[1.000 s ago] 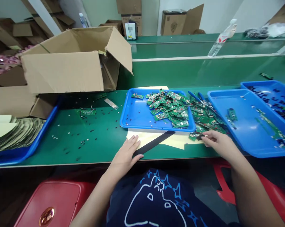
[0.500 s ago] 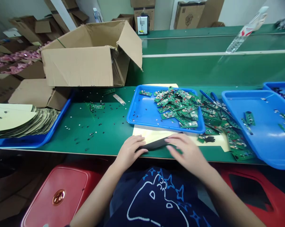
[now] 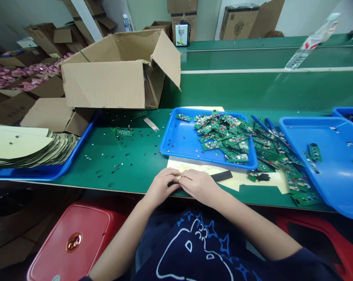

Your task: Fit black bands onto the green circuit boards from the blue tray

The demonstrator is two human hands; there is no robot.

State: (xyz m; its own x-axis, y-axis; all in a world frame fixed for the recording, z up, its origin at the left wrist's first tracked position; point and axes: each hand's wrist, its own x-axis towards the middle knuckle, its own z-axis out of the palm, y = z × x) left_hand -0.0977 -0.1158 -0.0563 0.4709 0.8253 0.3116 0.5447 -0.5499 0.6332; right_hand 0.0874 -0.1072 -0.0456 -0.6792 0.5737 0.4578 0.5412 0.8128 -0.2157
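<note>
Fingers of the left hand (image 3: 161,187) and right hand (image 3: 202,188) curl narrowly, tips meeting; whether they pinch the black strip (image 3: 223,176) cannot be told, its left end being hidden at the hands. Its right end shows over yellow paper (image 3: 237,182), in front of the blue tray (image 3: 164,150). Half a second earlier, the hands were apart.

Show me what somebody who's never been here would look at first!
Probably the messy heap of green circuit boards in the blue tray, in the middle of the green table. Just in front, near the table's edge, the left hand and right hand meet, with a black strip showing beyond the right one. Behind and to the left stands a big open cardboard box.
</note>
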